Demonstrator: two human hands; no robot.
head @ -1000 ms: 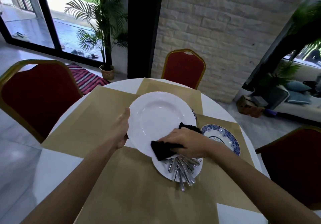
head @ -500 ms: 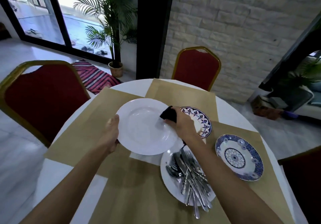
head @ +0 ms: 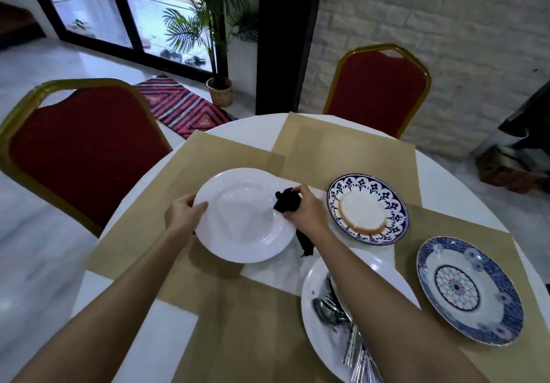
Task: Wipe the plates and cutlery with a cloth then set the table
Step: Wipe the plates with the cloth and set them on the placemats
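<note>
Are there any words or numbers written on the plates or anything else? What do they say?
No text can be read anywhere.
The white plate is plain; the flower-rimmed blue plate and the other blue plate carry only patterns.
The brown box on the floor is too blurred to tell.

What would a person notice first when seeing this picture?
The white plate in the middle of the table: the left hand grips its rim, the right hand holds a black cloth against its edge. A blue-rimmed plate and a blue patterned plate lie to its right, cutlery on a nearer plate.
</note>
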